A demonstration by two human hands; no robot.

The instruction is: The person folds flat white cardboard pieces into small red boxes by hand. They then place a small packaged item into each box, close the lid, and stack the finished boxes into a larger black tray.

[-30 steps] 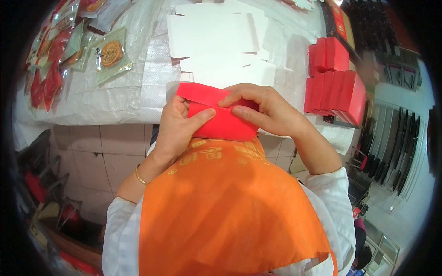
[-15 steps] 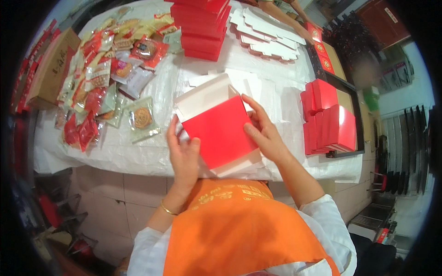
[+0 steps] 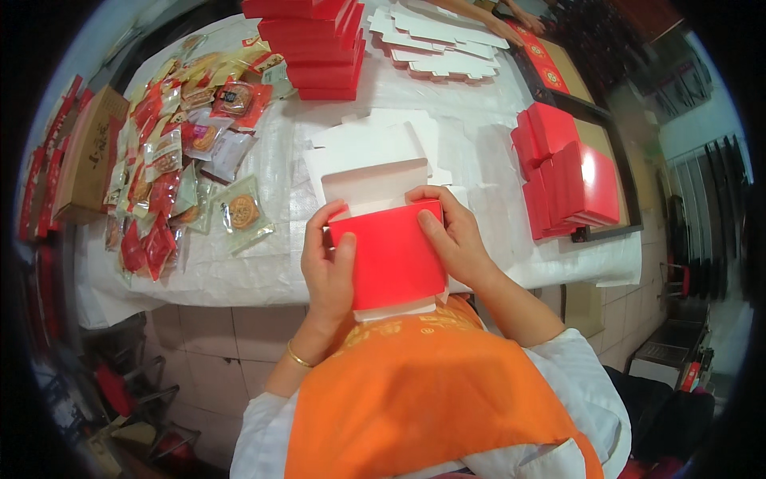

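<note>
Between my hands, at the table's near edge, is a red carton (image 3: 395,259) with its white inner flaps standing open at the far and near ends. My left hand (image 3: 329,259) grips its left side, thumb lying on the red face and fingers curled round the edge. My right hand (image 3: 453,235) holds the upper right corner, thumb on top and fingers bent over the far edge. Just beyond the carton lie flat white carton blanks (image 3: 363,148). To the left of my left hand sits a round pastry in a clear wrapper (image 3: 242,211).
Wrapped pastries (image 3: 171,156) heap on the left beside a brown cardboard box (image 3: 92,156). Stacked red boxes (image 3: 323,56) and more white blanks (image 3: 439,40) stand at the back. Folded red boxes (image 3: 570,172) fill the right side by a black tray (image 3: 626,188). Another person's hand (image 3: 507,30) reaches in at the far right.
The carton has turned nearly square to me and tipped, its far flap raised. Both hands have shifted toward its far corners. The other person's hands have moved at the far tray.
</note>
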